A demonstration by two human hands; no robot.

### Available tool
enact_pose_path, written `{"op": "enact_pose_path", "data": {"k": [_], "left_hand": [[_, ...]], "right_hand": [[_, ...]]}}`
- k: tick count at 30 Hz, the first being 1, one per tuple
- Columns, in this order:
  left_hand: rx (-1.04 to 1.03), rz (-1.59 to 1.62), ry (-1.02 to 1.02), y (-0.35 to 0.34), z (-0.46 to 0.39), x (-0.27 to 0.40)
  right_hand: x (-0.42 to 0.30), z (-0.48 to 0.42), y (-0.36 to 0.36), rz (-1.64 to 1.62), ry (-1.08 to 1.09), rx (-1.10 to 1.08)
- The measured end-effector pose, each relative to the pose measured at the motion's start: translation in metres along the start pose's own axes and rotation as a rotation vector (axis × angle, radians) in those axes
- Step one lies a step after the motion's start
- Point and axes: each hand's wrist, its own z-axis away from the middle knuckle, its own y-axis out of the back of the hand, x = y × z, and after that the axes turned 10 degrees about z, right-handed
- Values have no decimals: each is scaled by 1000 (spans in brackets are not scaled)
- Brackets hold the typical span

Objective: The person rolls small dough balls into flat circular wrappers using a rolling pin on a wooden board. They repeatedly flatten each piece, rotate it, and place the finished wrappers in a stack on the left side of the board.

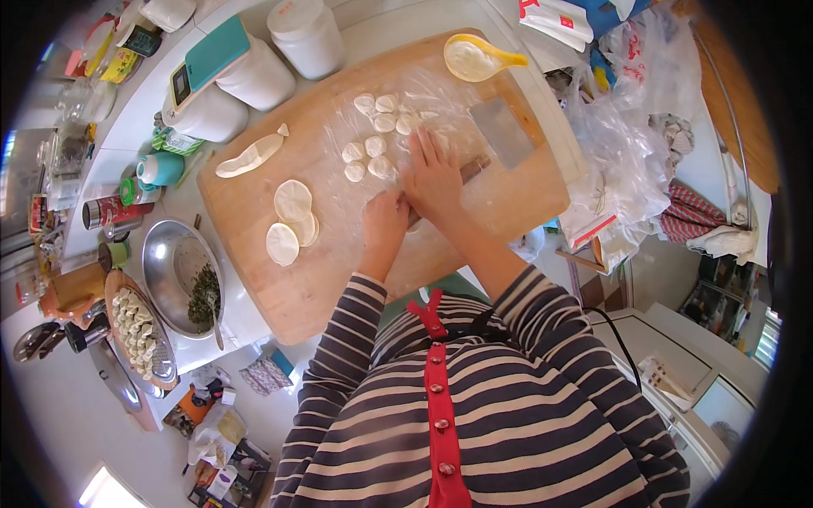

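Note:
On a floured wooden board (254, 298), my right hand (435, 174) lies flat over a wooden rolling pin (475, 167), its far end showing past my fingers. My left hand (385, 219) is curled at the pin's near end, where a bit of pale dough shows below; what its fingers pinch is hidden. Several small dough pieces (376, 147) sit just beyond my hands under or beside clear plastic film (438, 89). Round dough wrappers (293, 200) overlap at the left, and a dough strip (251, 157) lies farther back. A metal dough scraper (502, 132) rests at the right.
A yellow-handled scoop of flour (473, 58) is at the board's back right. Left of the board stand a steel bowl (166, 273) with chopped green filling and a tray of dumplings (134, 330). White canisters (305, 38) and a kitchen scale (216, 54) stand behind. Plastic bags (625, 146) crowd the right.

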Motion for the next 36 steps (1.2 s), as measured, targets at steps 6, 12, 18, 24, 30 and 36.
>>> {"op": "enact_pose_path", "data": {"k": [6,12,18,24,30,36], "left_hand": [[-9,238,169,7,22,-7],[2,-5,11,2,2,1],[-6,273,154,10,23,-9],[17,76,-36,6,5,-8],[-31,281,118,12,25,-13],[66,43,-37,6,9,-9]], "right_hand": [[32,80,25,135,112,-17],[-10,-13,1,35,33,62],[27,81,26,140,65,-60],[-10,-11,-5,49,21,55],[20,76,28,194,36,-87],[-11,-9,-2,59,49,73]]}}
